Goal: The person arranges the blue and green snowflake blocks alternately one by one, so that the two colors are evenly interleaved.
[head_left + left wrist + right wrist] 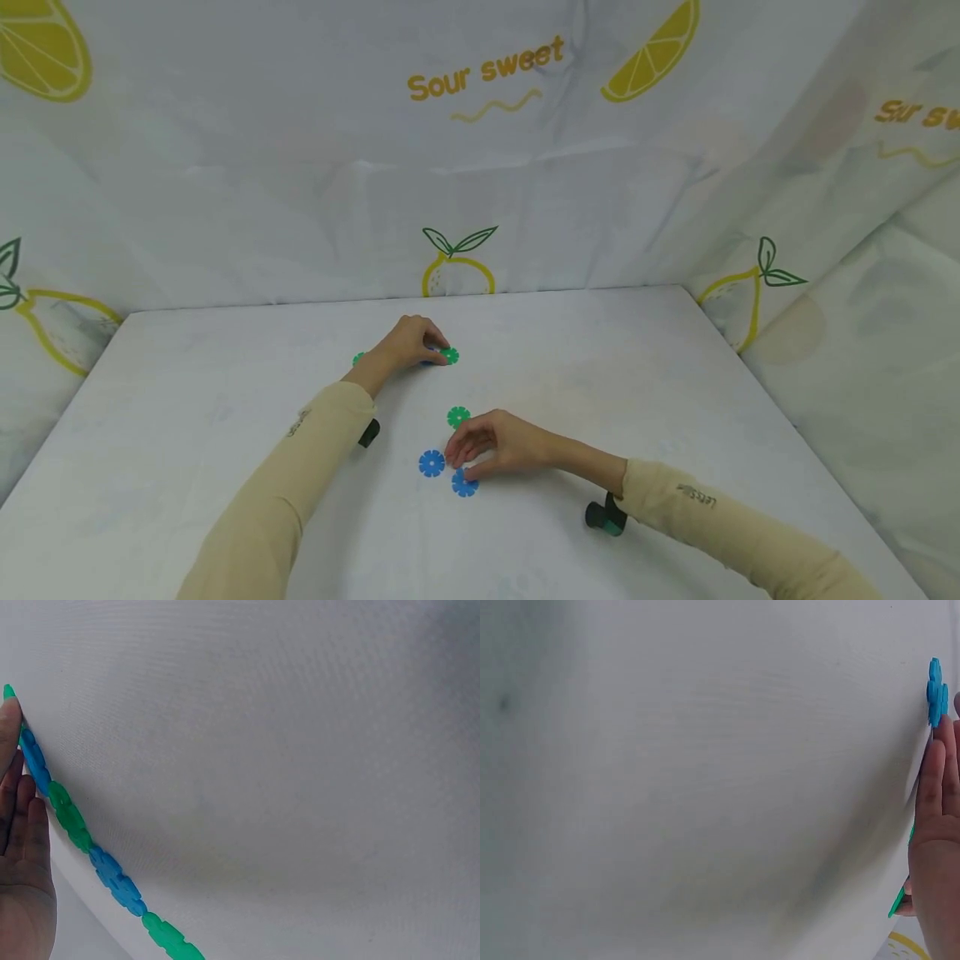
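Note:
My left hand (408, 342) pinches a green notched plastic disc (450, 356) between thumb and fingers, at the far part of the table. This disc stands at the end of a row of alternating green and blue discs (116, 879); whether they are all joined cannot be told. The hand hides most of the row from the head view, though a green disc (359, 358) shows by the wrist. Nearer, my right hand (506, 442) hovers low with loosely bent fingers, its thumb at the edge of a blue disc (465, 483). Another blue disc (431, 463) lies beside the fingertips.
Just behind the right hand's fingers lies a loose green disc (458, 417). A white cloth covers the table (637, 358), and a lemon-printed curtain (300, 208) hangs along its back and right sides. Dark wrist cameras (606, 515) sit under both forearms.

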### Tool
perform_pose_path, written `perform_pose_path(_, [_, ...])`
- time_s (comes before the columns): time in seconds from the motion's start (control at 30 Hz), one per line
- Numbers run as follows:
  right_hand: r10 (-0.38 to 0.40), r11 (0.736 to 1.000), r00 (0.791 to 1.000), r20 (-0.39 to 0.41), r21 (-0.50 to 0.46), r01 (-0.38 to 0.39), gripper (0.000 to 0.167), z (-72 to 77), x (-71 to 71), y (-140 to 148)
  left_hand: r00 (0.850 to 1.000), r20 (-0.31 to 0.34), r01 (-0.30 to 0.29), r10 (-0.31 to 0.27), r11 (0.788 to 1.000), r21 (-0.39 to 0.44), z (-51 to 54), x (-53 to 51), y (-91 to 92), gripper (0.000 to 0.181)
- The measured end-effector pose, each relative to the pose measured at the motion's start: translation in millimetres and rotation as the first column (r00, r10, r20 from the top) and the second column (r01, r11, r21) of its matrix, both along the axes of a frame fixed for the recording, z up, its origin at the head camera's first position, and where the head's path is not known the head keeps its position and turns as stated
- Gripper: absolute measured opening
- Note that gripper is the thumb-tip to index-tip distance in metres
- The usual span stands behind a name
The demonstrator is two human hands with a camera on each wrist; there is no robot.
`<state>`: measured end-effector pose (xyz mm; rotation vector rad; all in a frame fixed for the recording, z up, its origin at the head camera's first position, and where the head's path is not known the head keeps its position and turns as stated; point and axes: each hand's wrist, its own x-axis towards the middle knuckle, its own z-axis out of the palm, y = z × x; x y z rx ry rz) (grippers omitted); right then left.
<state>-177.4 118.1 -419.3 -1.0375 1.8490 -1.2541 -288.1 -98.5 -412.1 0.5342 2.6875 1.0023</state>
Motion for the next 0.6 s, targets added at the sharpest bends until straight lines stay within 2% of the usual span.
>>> perform_pose_path(0.23, [0.06, 0.996, 0.998, -0.012, 0.067, -0.06, 0.03, 3.7, -0.4, 6.9, 0.999, 0.028, -0.02, 0.02, 1.0, 0.004, -0.7, -0.2, 1.8, 0.024])
perform_pose_path(0.33, [0.113, 0.988, 0.992, -0.051, 0.113, -0.107, 0.035, 6.9, -1.5, 8.8, 0.999, 0.038, -0.027, 0.027, 1.0, 0.002, 0.1, 0.7, 2.8, 0.025])
perform_pose_path(0.47, [0.191, 0.976, 0.973, -0.13, 0.132, -0.174, 0.035, 6.6, -3.5, 8.4, 0.999, 0.026, -0.025, 0.025, 1.0, -0.004, 1.3, 1.8, 2.5, 0.025])
perform_pose_path(0.6, [0.205, 0.974, 0.96, -0.192, 0.132, -0.182, 0.03, 4.8, -4.7, 6.6, 1.0, 0.018, -0.022, 0.023, 1.0, -0.01, 3.1, 2.4, 2.0, 0.025])
